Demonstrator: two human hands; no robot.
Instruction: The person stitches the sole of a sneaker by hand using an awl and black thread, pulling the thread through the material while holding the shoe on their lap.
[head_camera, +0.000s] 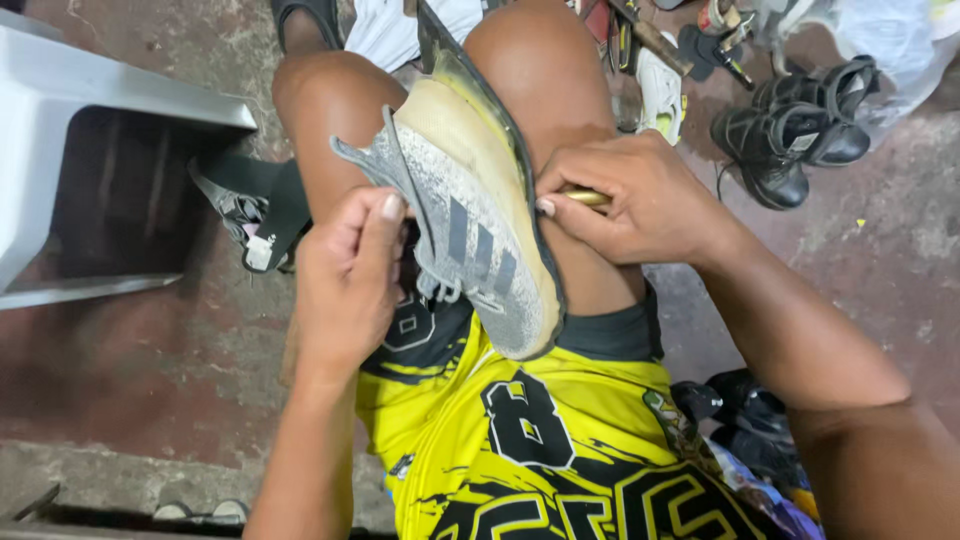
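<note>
A grey knitted sports shoe with dark side stripes and a cream midsole (470, 225) lies sole-edge up between the person's bare knees, toe toward the yellow-and-black jersey (540, 450). The left hand (350, 275) is closed around the shoe's upper on its laced side, thumb pressed along the fabric. The right hand (625, 195) is pinched narrow on a small brass-coloured tool (585, 197), whose tip meets the dark outsole edge (525, 170) where that edge stands slightly apart from the midsole (what kind of tool it is cannot be told, most of it being hidden in the fist).

To the left stands a white plastic stool or box (90, 110), its shadowed inside showing nothing that can be made out. A black strapped sandal (250, 210) lies beside it on the stained concrete floor (150, 380). At upper right sit a pair of black strapped shoes (790, 135), near a clear plastic bag (890, 50) whose contents are unclear, with a clutter of hand tools (660, 45) close by.
</note>
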